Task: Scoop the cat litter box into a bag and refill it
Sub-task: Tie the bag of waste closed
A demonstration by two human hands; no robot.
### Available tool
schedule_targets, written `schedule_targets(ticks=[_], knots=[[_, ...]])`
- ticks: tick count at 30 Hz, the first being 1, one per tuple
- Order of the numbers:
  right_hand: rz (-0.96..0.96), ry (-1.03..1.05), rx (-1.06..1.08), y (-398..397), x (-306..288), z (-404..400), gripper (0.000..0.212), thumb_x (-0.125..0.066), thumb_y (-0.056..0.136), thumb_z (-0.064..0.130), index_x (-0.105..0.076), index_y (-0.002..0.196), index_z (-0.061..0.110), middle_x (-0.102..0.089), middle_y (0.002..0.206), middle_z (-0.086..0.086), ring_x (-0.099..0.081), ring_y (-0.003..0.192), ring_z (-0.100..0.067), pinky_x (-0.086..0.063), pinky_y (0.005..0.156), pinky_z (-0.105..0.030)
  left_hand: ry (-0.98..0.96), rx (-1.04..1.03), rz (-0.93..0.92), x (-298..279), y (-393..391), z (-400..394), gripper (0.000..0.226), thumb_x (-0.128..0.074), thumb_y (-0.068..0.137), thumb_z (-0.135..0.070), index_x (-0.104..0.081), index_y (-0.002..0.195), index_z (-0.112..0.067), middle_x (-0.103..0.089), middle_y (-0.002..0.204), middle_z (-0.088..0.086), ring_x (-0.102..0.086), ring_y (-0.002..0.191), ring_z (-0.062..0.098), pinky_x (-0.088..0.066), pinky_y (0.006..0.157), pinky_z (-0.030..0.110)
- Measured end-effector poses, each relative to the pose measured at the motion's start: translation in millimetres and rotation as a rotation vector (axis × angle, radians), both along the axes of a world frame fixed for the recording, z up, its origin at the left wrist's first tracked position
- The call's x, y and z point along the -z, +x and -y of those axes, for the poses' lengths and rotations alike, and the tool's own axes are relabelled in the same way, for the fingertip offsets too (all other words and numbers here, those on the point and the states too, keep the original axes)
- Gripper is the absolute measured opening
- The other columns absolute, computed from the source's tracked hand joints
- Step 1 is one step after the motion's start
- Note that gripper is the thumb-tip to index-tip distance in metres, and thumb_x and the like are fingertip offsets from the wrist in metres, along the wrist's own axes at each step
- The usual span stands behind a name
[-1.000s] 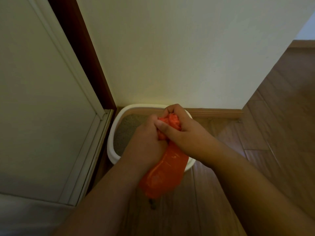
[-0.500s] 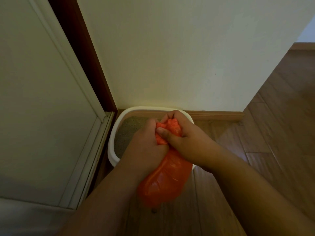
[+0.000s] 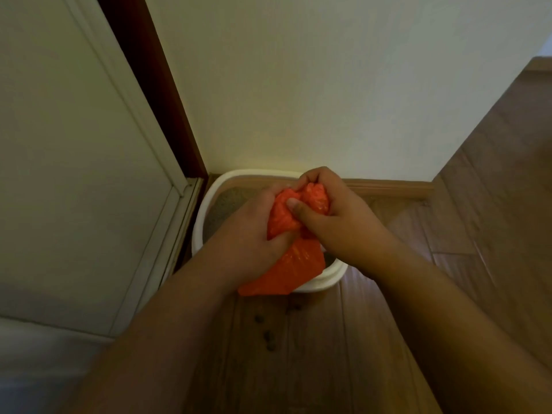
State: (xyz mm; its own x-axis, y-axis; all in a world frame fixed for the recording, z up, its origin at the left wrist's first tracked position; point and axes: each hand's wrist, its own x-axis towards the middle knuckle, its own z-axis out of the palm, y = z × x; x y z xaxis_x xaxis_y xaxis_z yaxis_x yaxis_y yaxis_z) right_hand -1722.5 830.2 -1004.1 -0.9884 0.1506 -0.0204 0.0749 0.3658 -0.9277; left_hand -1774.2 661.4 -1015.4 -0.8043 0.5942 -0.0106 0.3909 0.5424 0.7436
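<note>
An orange plastic bag hangs bulging over the white litter box, which stands on the wooden floor against the wall. Grey litter shows inside the box at its left. My left hand grips the bag's bunched neck from the left. My right hand pinches the crumpled top of the bag from the right, thumb pressed into the plastic. Both hands meet above the box and cover most of it.
Several small dark clumps lie scattered on the floorboards in front of the box. A white door with a dark frame stands close on the left. A cream wall and wooden baseboard run behind; open floor lies to the right.
The bag's belly has risen and now hangs over the box's front rim instead of below it. My hands have shifted their hold on the bunched top. Dark clumps on the floor have come into view.
</note>
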Motion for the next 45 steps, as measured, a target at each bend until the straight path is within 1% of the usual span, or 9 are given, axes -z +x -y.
schedule_targets(ticks=[3, 6, 10, 15, 20, 28, 35, 40, 45], knots=[[0.020, 0.054, -0.010, -1.8, 3.4, 1.1, 0.025, -0.066, 0.094, 0.037, -0.053, 0.115, 0.036, -0.065, 0.104, 0.007, -0.067, 0.093, -0.014, -0.063, 0.076, -0.041, -0.087, 0.004, -0.032, 6.0, -1.5, -0.2, 0.065, -0.060, 0.097, -0.041, -0.023, 0.152, -0.041, -0.040, 0.150, -0.011, -0.043, 0.125, 0.006, -0.042, 0.107, 0.039], [0.029, 0.096, -0.006, -1.1, 4.1, 3.4, 0.025, -0.066, 0.094, 0.033, -0.051, 0.114, 0.036, -0.064, 0.098, 0.011, -0.066, 0.085, -0.007, -0.058, 0.063, -0.025, -0.153, 0.005, -0.076, 10.6, -4.7, 1.8, 0.064, -0.053, 0.096, -0.042, -0.022, 0.152, -0.039, -0.041, 0.152, -0.006, -0.044, 0.135, 0.017, -0.041, 0.109, 0.054], [0.046, 0.135, 0.001, -1.0, 5.7, 5.8, 0.029, -0.065, 0.093, 0.033, -0.051, 0.119, 0.035, -0.062, 0.101, 0.015, -0.062, 0.087, -0.001, -0.048, 0.061, -0.014, -0.170, 0.012, -0.067, 13.4, -6.6, 2.2, 0.063, -0.051, 0.098, -0.041, -0.022, 0.153, -0.040, -0.044, 0.151, -0.006, -0.046, 0.134, 0.017, -0.042, 0.109, 0.054], [0.022, 0.158, -0.022, -3.1, -0.1, 7.1, 0.037, -0.069, 0.088, 0.031, -0.052, 0.120, 0.031, -0.058, 0.107, 0.014, -0.061, 0.097, -0.007, -0.057, 0.074, -0.026, -0.102, -0.020, -0.075, 15.9, -3.7, 4.7, 0.061, -0.052, 0.100, -0.037, -0.025, 0.154, -0.039, -0.046, 0.149, -0.008, -0.045, 0.134, 0.015, -0.043, 0.108, 0.051], [-0.030, 0.194, -0.002, -8.8, -10.1, 1.6, 0.041, -0.073, 0.083, 0.030, -0.054, 0.119, 0.028, -0.057, 0.107, 0.012, -0.060, 0.098, -0.010, -0.053, 0.073, -0.025, -0.027, -0.032, -0.043, 13.6, -6.9, -4.0, 0.059, -0.052, 0.101, -0.035, -0.026, 0.154, -0.035, -0.045, 0.150, -0.007, -0.046, 0.135, 0.014, -0.042, 0.111, 0.051], [-0.018, 0.233, 0.042, -17.7, -52.2, -18.7, 0.036, -0.072, 0.083, 0.030, -0.056, 0.115, 0.036, -0.061, 0.110, 0.007, -0.060, 0.098, -0.011, -0.059, 0.078, -0.034, 0.023, 0.024, -0.082, -17.0, -24.4, -30.6, 0.056, -0.047, 0.095, -0.055, -0.037, 0.147, -0.038, -0.054, 0.135, -0.012, -0.054, 0.122, 0.010, -0.049, 0.102, 0.047], [0.041, 0.239, 0.045, -19.6, -191.0, -26.2, 0.035, -0.071, 0.085, 0.029, -0.058, 0.117, 0.035, -0.062, 0.113, 0.004, -0.060, 0.099, -0.010, -0.057, 0.078, -0.027, -0.061, 0.031, -0.061, -156.1, -24.1, -36.1, 0.058, -0.034, 0.098, -0.056, -0.031, 0.152, -0.034, -0.054, 0.139, -0.008, -0.054, 0.124, 0.012, -0.047, 0.105, 0.047], [0.061, 0.236, 0.037, -13.6, -351.7, -27.3, 0.036, -0.071, 0.085, 0.027, -0.058, 0.118, 0.034, -0.061, 0.113, 0.004, -0.059, 0.100, -0.010, -0.054, 0.077, -0.022, -0.032, 0.059, 0.014, -317.8, -17.3, -33.6, 0.053, -0.035, 0.101, -0.055, -0.038, 0.149, -0.032, -0.057, 0.133, -0.006, -0.057, 0.122, 0.013, -0.050, 0.102, 0.046], [0.072, 0.195, 0.082, 7.7, -523.7, -23.1, 0.039, -0.070, 0.087, 0.025, -0.055, 0.121, 0.035, -0.057, 0.116, 0.005, -0.055, 0.094, -0.003, -0.042, 0.068, -0.011, -0.018, 0.065, 0.128, -499.8, -6.9, -37.0, 0.052, -0.038, 0.099, -0.066, -0.045, 0.142, -0.039, -0.064, 0.119, -0.006, -0.066, 0.107, 0.016, -0.057, 0.091, 0.047]])
